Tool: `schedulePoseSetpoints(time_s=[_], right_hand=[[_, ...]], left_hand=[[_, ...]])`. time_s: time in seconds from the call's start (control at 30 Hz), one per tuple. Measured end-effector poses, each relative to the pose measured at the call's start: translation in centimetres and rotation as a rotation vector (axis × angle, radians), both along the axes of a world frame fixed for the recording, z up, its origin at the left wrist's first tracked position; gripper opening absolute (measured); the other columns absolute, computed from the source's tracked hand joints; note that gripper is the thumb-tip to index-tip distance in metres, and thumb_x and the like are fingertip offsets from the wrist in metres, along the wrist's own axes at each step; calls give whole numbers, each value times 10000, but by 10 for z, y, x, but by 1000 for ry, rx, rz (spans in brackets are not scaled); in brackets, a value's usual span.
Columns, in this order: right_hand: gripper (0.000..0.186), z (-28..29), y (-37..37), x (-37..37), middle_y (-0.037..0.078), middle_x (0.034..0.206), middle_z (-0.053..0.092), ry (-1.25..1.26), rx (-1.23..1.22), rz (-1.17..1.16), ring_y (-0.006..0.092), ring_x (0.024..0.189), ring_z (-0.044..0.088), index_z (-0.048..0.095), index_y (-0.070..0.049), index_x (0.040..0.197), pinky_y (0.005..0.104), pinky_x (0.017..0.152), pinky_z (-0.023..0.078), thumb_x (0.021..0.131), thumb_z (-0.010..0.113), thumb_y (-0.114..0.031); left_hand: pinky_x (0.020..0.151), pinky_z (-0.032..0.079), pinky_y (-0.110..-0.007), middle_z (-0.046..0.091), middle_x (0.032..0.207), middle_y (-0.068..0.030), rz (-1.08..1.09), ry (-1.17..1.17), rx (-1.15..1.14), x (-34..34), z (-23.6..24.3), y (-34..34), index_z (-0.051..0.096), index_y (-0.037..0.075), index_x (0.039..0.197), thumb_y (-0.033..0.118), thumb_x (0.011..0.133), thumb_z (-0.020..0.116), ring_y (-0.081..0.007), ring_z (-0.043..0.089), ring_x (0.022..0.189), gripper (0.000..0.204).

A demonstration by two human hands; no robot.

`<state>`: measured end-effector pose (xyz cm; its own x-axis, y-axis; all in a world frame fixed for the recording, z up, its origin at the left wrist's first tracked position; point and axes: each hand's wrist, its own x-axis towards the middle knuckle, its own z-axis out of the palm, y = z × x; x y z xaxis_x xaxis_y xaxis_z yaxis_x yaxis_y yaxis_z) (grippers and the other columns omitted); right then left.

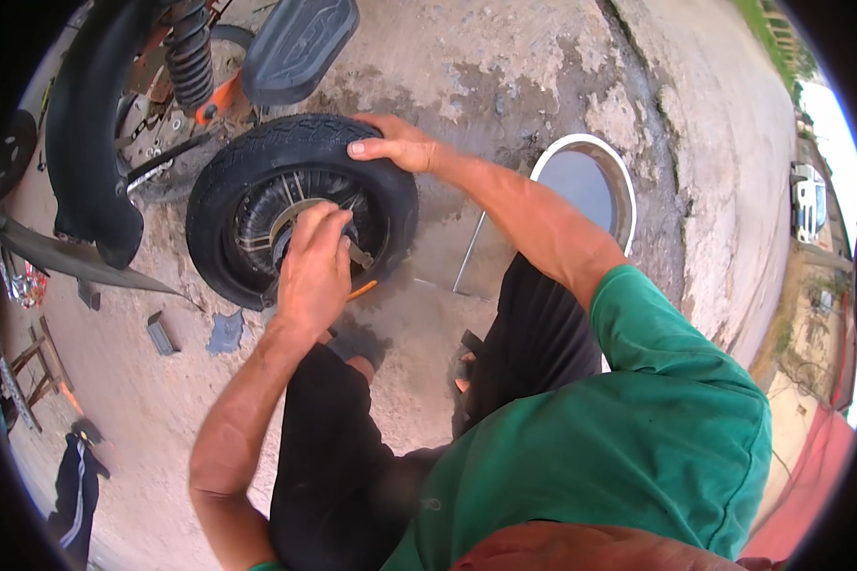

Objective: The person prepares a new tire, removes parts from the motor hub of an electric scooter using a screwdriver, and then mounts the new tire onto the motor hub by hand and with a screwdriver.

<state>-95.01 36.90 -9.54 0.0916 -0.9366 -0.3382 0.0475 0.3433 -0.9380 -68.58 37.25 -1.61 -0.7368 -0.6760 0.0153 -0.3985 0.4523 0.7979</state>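
A wheel with a black knobbly tyre (300, 143) stands upright on the ground in front of me, tilted a little. At its upper right my right hand (395, 145) grips the tyre, thumb on the near sidewall and fingers over the tread. My left hand (316, 271) is at the wheel's middle, its fingers curled closed by the hub (257, 224). What those fingers hold is hidden behind the hand. An orange cable (363, 288) shows at the wheel's lower right.
A scooter's black mudguard (90, 143), spring shock absorber (189, 57) and footboard (300, 48) are at the upper left. A white-rimmed basin of water (581, 181) stands right, with a thin metal rod (468, 252) nearby. Someone's striped trouser leg (74, 490) shows lower left.
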Motion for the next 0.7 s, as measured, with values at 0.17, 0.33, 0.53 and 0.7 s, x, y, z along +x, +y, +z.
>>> schedulePoseSetpoints(time_s=[0.17, 0.33, 0.53, 0.7], right_hand=[[795, -3, 0, 3, 179, 1279, 703, 19, -11, -16, 253, 1166, 658, 605, 55, 1400, 373, 1032, 510, 858, 785, -499], [768, -3, -3, 0, 162, 1281, 705, 27, -1, 20, 236, 1152, 661, 606, 52, 1399, 370, 1029, 509, 878, 770, -488], [721, -13, -6, -4, 153, 1285, 700, -142, 133, 32, 239, 1148, 658, 612, 48, 1391, 372, 1029, 506, 901, 750, -462], [681, -41, -5, -13, 145, 1255, 706, -314, 139, 14, 229, 1119, 667, 613, 43, 1375, 362, 1000, 522, 910, 725, -443]], left_hand=[[968, 528, -428, 695, 1133, -198, 22, -159, 46, 4, 6, -11, 657, -30, 1211, 20, 948, 657, -387, 681, 1068, 267], [588, 523, -355, 708, 870, -98, 192, -415, 757, -17, 17, -11, 676, 18, 1122, 234, 978, 705, -229, 698, 681, 262], [448, 355, -307, 592, 717, -60, 786, 329, 1917, -58, -1, 36, 600, 104, 922, 361, 926, 738, -192, 530, 532, 292], [536, 398, -320, 587, 834, -81, 980, 733, 1980, -98, 6, 63, 543, 84, 1023, 281, 938, 683, -205, 529, 642, 257]])
